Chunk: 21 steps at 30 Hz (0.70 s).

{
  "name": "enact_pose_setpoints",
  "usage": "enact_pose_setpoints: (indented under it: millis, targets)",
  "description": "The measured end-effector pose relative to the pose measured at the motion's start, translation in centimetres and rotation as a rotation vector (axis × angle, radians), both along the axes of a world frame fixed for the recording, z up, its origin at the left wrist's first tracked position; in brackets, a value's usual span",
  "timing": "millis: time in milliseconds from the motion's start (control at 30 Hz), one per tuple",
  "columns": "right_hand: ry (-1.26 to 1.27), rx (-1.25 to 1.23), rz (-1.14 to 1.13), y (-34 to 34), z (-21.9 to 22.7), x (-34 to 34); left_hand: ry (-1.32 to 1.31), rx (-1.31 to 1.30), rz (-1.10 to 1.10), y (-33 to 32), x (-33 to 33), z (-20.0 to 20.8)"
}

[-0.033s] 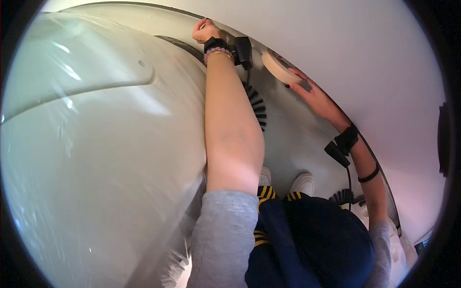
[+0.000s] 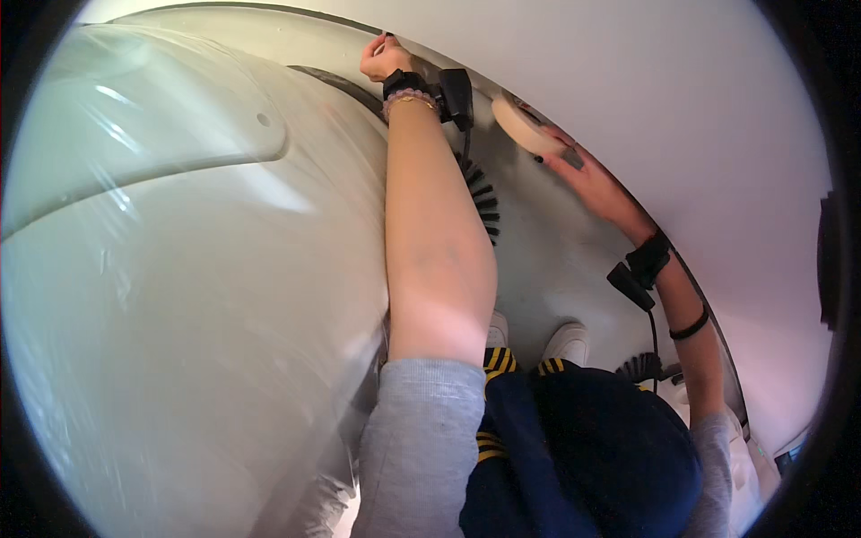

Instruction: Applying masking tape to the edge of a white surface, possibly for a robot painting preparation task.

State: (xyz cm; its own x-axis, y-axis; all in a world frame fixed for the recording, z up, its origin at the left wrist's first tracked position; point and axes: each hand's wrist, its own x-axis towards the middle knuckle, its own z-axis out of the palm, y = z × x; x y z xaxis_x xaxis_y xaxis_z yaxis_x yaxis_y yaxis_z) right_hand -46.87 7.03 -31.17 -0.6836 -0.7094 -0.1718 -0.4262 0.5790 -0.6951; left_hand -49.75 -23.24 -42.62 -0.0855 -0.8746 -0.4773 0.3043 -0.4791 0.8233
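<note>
At far left I have a pale body (image 2: 179, 296) sheathed in clear, glossy film; a curved seam crosses its upper part, and a small round mark (image 2: 263, 119) sits above the seam. Next, I locate the left hand (image 2: 386, 61) at the dark edge of the white panel (image 2: 682, 117). Its fingers are curled inward; I cannot tell whether they pinch anything. A black wrist unit (image 2: 456, 97) and a beaded bracelet (image 2: 411, 100) encircle that wrist, and a coiled cord (image 2: 484, 202) shows beside the forearm. Right of centre is the tape roll (image 2: 520, 127), pale beige, just beside the panel edge and above the grey floor (image 2: 538, 242). The right hand (image 2: 587, 184) grips its near end, thumb on the lower side, fingers on the upper side. White shoes (image 2: 567, 342) stand below. Farther right, I note a second wrist unit (image 2: 632, 285) and a black band (image 2: 689, 325) on the right forearm.
</note>
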Motion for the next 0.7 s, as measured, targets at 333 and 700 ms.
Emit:
enact_pose_setpoints:
  millis: [333, 700]
  targets:
    - [-0.262, -0.025, -0.104, -5.2, 3.4, 0.7, 0.146, -0.018, 0.089, -3.7, -2.0, -0.9]
    - [0.361, -0.086, 0.036, -7.9, 5.7, 0.1, -0.147, -0.373, -0.029, -7.2, -2.7, 2.5]
